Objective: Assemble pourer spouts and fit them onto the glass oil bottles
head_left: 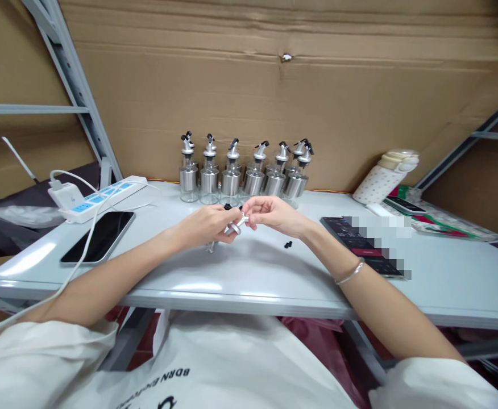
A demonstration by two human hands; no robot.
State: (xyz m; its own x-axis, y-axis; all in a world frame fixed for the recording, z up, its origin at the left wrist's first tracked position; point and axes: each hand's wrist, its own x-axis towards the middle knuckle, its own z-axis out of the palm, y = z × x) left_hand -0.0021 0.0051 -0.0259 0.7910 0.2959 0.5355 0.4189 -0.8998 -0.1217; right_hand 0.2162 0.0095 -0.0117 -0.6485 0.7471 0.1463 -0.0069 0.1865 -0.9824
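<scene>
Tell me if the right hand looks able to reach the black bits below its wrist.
Probably yes: the black bits lie close to the right hand, with nothing visible in between, though it would likely have to leave the spout first.

In the middle of the frame we count two hands, the left hand (pixel 212 224) and the right hand (pixel 279 216), and one silvery spout (pixel 233 228). Above them we count six bottles (pixel 232 184) in front; those behind are too hidden to number. We see one power strip (pixel 108 196) at left, one flask (pixel 377 183) at right, and two large phones: left phone (pixel 98 237), right phone (pixel 347 234).
</scene>
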